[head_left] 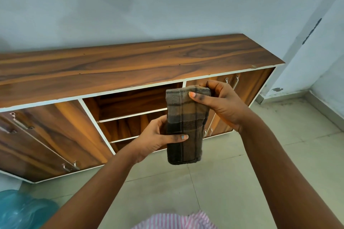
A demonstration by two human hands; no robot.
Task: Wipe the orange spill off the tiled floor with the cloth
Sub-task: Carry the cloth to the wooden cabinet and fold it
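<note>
A folded brown checked cloth (pixel 184 126) hangs upright in front of me, held in the air by both hands. My right hand (pixel 221 104) pinches its top edge between thumb and fingers. My left hand (pixel 158 139) grips its lower half from the left, thumb across the front. Pale tiled floor (pixel 242 182) lies below. No orange spill shows anywhere in this view.
A long wooden cabinet (pixel 130 65) with white edging stands against the wall, its middle shelves open and its side doors shut. A blue translucent plastic thing (pixel 20 210) lies at the bottom left. The room corner is at the right, with a dirty skirting.
</note>
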